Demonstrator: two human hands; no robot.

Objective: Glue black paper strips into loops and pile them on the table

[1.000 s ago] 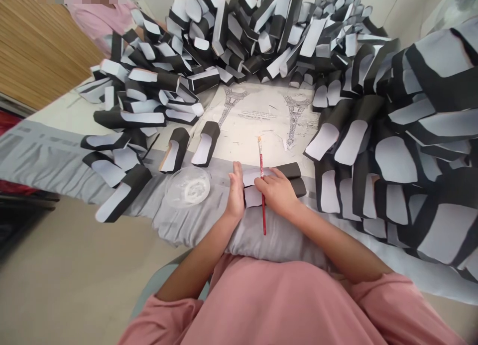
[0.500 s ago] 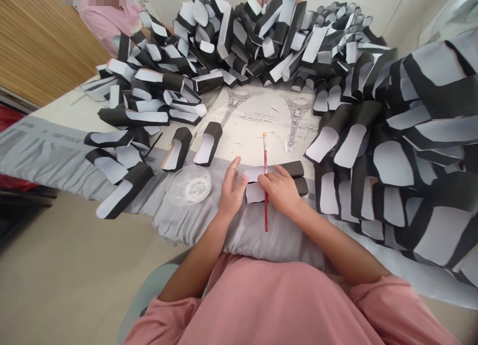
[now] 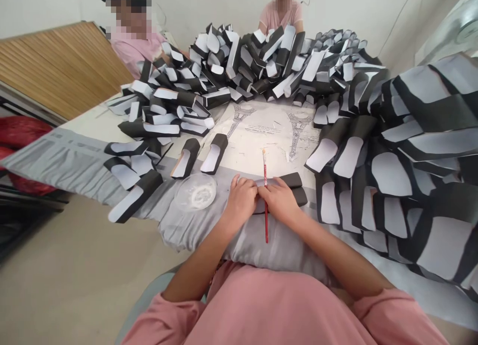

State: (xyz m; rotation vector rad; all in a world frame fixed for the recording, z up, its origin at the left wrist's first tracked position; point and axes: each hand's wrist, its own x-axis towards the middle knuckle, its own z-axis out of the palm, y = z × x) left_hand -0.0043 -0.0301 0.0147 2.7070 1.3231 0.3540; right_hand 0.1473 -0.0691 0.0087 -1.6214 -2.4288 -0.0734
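A thin paintbrush (image 3: 266,228) with a red handle and pale tip is in my right hand (image 3: 280,199), pointing away from me. Its closed fingers also rest on two black-and-white folded card pieces (image 3: 292,180) lying side by side at the table's front edge. Beside it my left hand (image 3: 241,200) is closed over the left ends of these pieces, fingers curled down onto them, so their white faces are mostly hidden. The two hands nearly touch. Left of them sits a clear plastic dish (image 3: 180,197) with white paste in it.
Two similar pieces (image 3: 213,153) lie behind the dish, more (image 3: 138,195) at the left. Large heaps (image 3: 254,61) fill the back, and stacks (image 3: 392,175) the right. The tablecloth (image 3: 254,136) has tower prints. Two people in pink (image 3: 282,16) sit across.
My left hand has moved right and its fingers have curled down over the card pieces beside my right hand. My right hand still holds the brush. The view has tilted up.
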